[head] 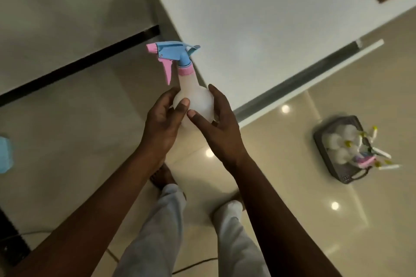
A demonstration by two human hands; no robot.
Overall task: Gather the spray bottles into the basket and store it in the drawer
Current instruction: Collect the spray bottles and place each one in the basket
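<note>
A white round-bellied spray bottle [198,96] with a blue and pink trigger head stands upright in front of me, above the floor. My left hand [163,119] cups its left side and my right hand [219,128] cups its right side, so both hold it. On the floor at the right sits a dark grey plastic basket [346,179] with a handle. Several white spray bottles [337,141] lie inside it, their nozzles sticking out over the right rim.
A white cabinet top [258,18] fills the upper middle, with a long handle strip along its front edge. Glossy beige floor tiles lie around my bare feet. A black strip crosses the floor at the left. A blue object [5,154] shows at the left edge. A cable runs along the bottom.
</note>
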